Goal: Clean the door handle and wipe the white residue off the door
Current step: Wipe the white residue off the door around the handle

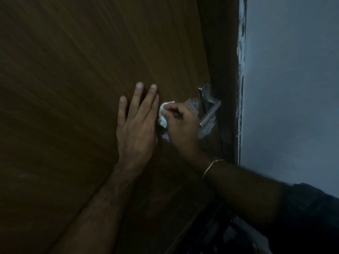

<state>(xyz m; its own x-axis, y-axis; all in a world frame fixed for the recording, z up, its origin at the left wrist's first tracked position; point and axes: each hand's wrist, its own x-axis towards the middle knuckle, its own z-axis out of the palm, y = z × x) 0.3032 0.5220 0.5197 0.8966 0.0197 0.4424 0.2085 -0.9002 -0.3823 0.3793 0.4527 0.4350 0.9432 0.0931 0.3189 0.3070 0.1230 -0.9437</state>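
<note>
A brown wooden door (82, 70) fills the left of the view. Its metal lever handle (211, 107) sits near the door's right edge. White residue (193, 104) smears the wood beside the handle, and more shows below the lever. My right hand (180, 123) grips a crumpled white tissue (162, 116) and holds it against the door just left of the handle. My left hand (136, 129) lies flat on the door with straight fingers, right beside the tissue.
The dark door frame (223, 52) runs down just right of the handle. A pale blue-grey wall (293, 88) with chipped paint along its edge stands to the right. A thin bracelet (212, 166) circles my right wrist. The floor below is dark and unclear.
</note>
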